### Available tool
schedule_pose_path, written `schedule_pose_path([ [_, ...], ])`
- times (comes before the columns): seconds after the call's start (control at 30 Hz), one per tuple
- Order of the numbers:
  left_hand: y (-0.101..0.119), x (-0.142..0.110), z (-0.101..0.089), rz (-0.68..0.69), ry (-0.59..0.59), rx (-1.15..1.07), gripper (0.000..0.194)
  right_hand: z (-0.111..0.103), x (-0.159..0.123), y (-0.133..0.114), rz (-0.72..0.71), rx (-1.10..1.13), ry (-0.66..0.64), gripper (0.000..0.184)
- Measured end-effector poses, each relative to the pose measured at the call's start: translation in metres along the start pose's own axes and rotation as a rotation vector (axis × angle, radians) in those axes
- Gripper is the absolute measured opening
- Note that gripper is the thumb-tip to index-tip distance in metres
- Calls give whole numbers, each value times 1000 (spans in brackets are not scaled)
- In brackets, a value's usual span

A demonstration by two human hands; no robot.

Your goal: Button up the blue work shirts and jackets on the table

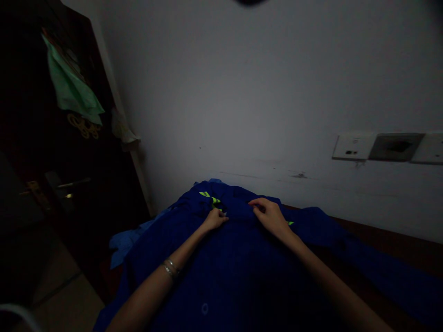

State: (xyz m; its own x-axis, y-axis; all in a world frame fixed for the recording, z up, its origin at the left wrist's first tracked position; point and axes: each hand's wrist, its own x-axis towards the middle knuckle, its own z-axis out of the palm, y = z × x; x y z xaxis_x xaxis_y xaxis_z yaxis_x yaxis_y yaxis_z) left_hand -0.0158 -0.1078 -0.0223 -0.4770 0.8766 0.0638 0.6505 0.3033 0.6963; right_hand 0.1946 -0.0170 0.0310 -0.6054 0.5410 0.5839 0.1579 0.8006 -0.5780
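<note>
A dark blue garment (228,267) with neon yellow-green stripes (209,197) lies spread over a dark wooden surface (391,244) against the wall. My left hand (215,218) rests at the garment's far end near the stripes, fingers curled into the cloth. My right hand (270,216) lies a little to the right, fingers bent and pinching a fold of the same blue cloth. Thin bracelets (170,267) circle my left wrist.
A grey wall (263,92) rises right behind the garment, with a row of wall sockets (387,147) at the right. A dark door (51,184) with a handle stands at the left, green cloth (71,87) hanging on it. Light floor tiles (58,295) show lower left.
</note>
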Motion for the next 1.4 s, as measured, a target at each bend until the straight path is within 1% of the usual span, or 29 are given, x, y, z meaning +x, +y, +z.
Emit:
schedule_pose_path([
  [0.13,4,4,2,-14,10,-103,14,3,0,-5,1,27,-13,27],
  [0.27,18,5,-7,15,-41,-199,17,5,3,-9,-6,48,-10,26],
  [0.4,41,3,-28,53,-52,-257,15,6,6,-15,-24,72,0,25],
  [0.53,70,-5,-47,126,-46,-352,14,7,7,-25,-53,107,16,23],
  [0.67,96,-16,-53,150,-3,-416,13,7,5,-36,-26,205,34,18],
  [0.77,107,-23,-53,160,29,-429,14,8,3,-42,16,256,65,16],
  [0.83,109,-26,-52,160,49,-432,13,10,2,-44,54,310,70,15],
  [0.87,109,-27,-51,159,58,-443,13,12,2,-44,97,355,51,15],
  [1.0,105,-29,-50,164,64,-551,13,17,2,-44,394,603,-142,17],
  [1.03,104,-29,-50,164,59,-574,13,17,2,-44,457,651,-175,17],
  [1.1,103,-29,-49,158,47,-598,13,17,1,-46,543,715,-188,16],
  [1.2,103,-29,-48,138,29,-602,12,14,1,-46,599,779,-178,16],
  [1.3,103,-30,-49,137,4,-602,12,12,1,-44,614,817,-204,18],
  [1.4,103,-31,-49,155,-49,-623,13,11,2,-43,619,840,-235,18],
])
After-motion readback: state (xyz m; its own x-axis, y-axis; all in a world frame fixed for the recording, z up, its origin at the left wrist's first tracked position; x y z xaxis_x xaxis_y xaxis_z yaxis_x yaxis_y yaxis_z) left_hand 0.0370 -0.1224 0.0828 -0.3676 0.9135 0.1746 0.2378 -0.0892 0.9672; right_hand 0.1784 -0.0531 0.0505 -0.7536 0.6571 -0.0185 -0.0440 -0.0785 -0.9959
